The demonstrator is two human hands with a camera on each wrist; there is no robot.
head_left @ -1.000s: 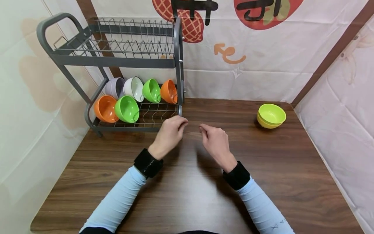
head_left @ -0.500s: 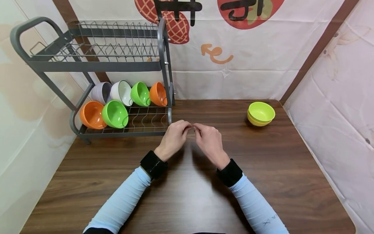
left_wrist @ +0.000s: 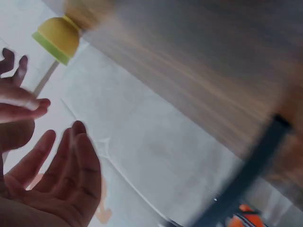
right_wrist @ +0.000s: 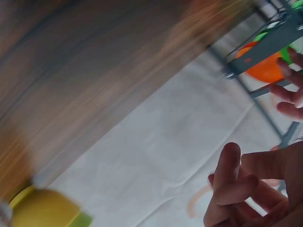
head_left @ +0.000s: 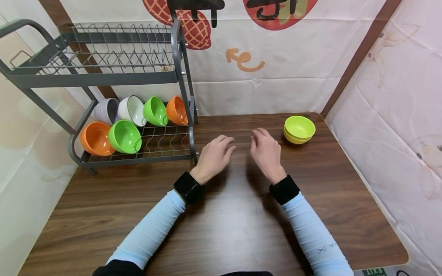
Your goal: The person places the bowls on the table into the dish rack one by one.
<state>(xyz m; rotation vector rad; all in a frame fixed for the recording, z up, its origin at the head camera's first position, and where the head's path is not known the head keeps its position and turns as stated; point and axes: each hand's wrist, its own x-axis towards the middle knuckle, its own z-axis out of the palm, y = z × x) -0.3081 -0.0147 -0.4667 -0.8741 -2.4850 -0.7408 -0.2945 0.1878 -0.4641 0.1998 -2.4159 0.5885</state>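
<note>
My left hand (head_left: pixel 213 158) hovers over the middle of the table (head_left: pixel 221 214), just right of the dish rack, with relaxed fingers and nothing in it. A short gap to its right is my right hand (head_left: pixel 266 154), also holding nothing, its fingers loosely bent. Nearest to the right hand is a stack of two bowls: a lime green bowl (head_left: pixel 299 127) sits inside a yellow bowl (head_left: pixel 293 140). The left wrist view shows the yellow bowl (left_wrist: pixel 60 37) beyond both hands, and in the right wrist view the yellow bowl (right_wrist: pixel 45 210) is at the lower left.
A grey two-tier dish rack (head_left: pixel 103 79) stands at the back left, its upper tier bare. Its lower tier holds several tilted bowls, among them an orange bowl (head_left: pixel 97 138), a green bowl (head_left: pixel 125 137), a white bowl (head_left: pixel 132 110) and a purple bowl (head_left: pixel 107 111). Cloth walls border the table.
My hands came together, fingertips meeting, and have since parted, the right one moving right toward the stacked bowls. The fingers have loosened. The head view has shifted, so the rack appears farther left.
</note>
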